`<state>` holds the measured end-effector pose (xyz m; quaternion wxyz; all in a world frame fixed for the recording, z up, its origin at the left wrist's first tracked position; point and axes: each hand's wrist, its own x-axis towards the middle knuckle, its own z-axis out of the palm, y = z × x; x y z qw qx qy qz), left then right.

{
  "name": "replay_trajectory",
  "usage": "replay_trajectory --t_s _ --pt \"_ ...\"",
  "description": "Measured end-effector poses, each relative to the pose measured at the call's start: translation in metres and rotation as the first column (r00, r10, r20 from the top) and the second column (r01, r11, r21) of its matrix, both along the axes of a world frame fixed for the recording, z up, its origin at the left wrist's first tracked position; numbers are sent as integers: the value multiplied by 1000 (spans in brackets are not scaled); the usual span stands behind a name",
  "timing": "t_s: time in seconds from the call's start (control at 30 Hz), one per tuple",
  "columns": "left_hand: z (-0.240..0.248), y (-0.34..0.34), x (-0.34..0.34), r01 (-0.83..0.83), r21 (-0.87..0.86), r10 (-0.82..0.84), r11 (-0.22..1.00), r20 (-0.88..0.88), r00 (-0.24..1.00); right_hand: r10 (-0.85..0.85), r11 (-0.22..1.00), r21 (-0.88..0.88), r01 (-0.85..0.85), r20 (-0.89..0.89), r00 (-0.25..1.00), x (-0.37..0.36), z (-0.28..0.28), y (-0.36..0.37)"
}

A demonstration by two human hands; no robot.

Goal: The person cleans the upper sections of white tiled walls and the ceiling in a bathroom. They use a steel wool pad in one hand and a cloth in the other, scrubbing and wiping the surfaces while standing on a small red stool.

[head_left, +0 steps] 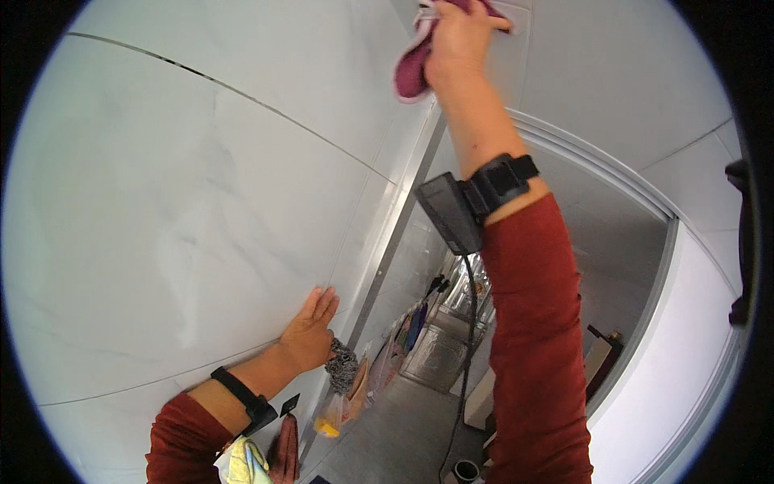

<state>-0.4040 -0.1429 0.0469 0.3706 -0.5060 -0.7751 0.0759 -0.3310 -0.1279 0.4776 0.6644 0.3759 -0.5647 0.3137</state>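
High up at the top of the view, my right hand [461, 40] is closed on a maroon cloth [413, 74] with a pale edging. It presses the cloth to the tiled wall above the corner of a door frame; part of the cloth is cut off by the picture's edge. My left hand [308, 335] lies lower down against the pale marbled wall [201, 218], fingers stretched out. Right beside its thumb side is a grey, mesh-like scourer [342, 365]; I cannot tell whether the hand touches it or it hangs there.
A metal door frame [385, 234] runs between the wall and a doorway. Beyond it are hanging bags [355, 395], a silvery panel [435, 355] and a grey floor [395, 427]. A brown cloth [285, 456] and a yellow patterned cloth [244, 461] are near my left forearm. A cable [469, 323] dangles from my right wrist device.
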Motion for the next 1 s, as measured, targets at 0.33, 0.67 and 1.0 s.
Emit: replay_trajectory --t_s 0.33,0.67,1.0 --pt "-7 2 -5 -11 -3 11 1000 -20 1000 337 940 -72 -332 336 880 -64 12 -44" --pt "-4 2 -2 -25 7 25 1000 -35 999 375 912 -88 -401 575 727 -34 13 -34" --pt "-3 2 -4 -21 -10 21 1000 -25 999 400 875 121 -469 363 841 39 12 -2"
